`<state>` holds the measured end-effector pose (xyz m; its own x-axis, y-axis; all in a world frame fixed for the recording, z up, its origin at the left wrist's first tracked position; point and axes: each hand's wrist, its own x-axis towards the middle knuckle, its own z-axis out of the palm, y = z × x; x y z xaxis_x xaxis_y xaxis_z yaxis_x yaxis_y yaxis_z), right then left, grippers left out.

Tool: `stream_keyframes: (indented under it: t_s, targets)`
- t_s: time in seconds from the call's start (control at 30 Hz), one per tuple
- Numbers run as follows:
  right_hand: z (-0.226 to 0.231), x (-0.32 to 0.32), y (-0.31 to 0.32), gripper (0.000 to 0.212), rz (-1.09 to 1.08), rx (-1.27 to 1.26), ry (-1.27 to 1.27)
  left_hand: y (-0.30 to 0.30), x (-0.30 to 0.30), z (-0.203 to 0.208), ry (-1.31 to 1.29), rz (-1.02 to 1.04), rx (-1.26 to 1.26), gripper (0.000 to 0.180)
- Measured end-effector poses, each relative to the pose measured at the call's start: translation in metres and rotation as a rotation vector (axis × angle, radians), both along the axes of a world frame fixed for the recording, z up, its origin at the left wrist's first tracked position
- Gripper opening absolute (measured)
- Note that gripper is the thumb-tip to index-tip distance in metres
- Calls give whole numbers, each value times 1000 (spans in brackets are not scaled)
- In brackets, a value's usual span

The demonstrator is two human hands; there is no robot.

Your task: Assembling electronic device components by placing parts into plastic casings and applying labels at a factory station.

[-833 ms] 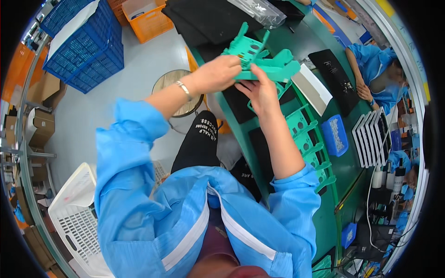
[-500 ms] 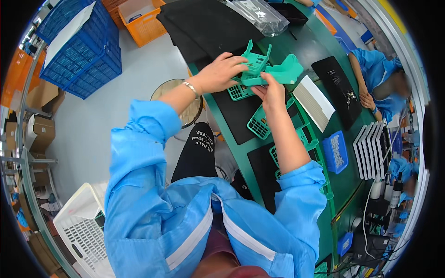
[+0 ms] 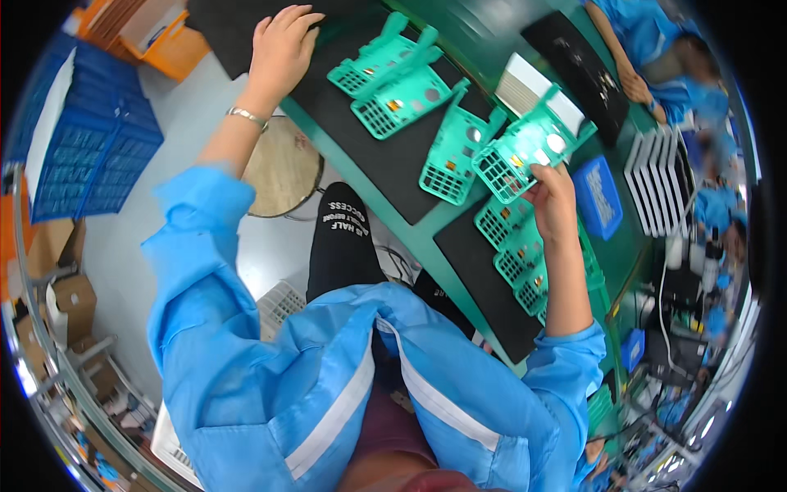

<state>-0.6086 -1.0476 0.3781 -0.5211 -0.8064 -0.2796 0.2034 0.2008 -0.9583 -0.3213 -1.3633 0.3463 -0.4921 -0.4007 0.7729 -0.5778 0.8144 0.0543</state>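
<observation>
R hand [image 3: 551, 197] grips a green slotted plastic tray [image 3: 533, 152] by its near edge, lifted off the black mat [image 3: 484, 275]. L hand [image 3: 280, 45] is far out to the other side, fingers spread, palm down on another black mat [image 3: 385, 164], holding nothing. Btwn the hands: three more green trays [image 3: 393, 82] lying loose. Just below R hand, a row of same trays [image 3: 516, 254]. Beyond it a blue box [image 3: 597, 197], then white racks [image 3: 656, 176]. Round stool [image 3: 283, 168] under L forearm.
</observation>
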Motion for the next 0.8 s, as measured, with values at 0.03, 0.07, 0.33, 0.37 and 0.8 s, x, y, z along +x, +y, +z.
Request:
stream_keyframes:
  t_s: [0.03,0.07,0.33,0.37,0.8]
  targets:
    - [0,0,3,41,1,23,4,12,-10,4,10,-194,199,22]
    - [0,0,6,41,4,46,7,29,-25,3,-47,-390,256,27]
    - [-7,4,9,78,2,323,273,72,-55,-33,-369,-159,198,34]
    - [-11,3,12,78,-6,324,272,84,-60,-33,-220,-241,206,31]
    - [-47,35,17,81,-98,169,229,186,-63,-42,-354,-377,320,28]
